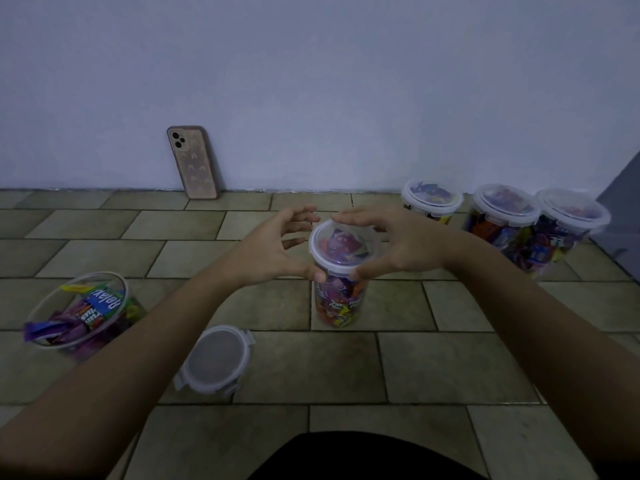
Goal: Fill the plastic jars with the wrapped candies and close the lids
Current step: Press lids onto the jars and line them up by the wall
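Observation:
A clear plastic jar (341, 301) full of wrapped candies stands on the tiled floor in the middle. Its clear lid (343, 245) sits on top. My right hand (405, 244) spans the lid, fingers over the far rim and thumb at the near rim. My left hand (273, 251) is beside the jar with fingers spread apart from it; only its thumb tip touches the lid's near-left rim. At the left stands an open jar (83, 313) with candies heaped in it, partly hidden by my left forearm. A loose lid (214, 362) lies on the floor near it.
Three closed, candy-filled jars (502, 216) stand in a row at the right, by the wall. A phone (193, 162) leans against the wall at the back left. My dark-clothed knee (363, 455) shows at the bottom edge.

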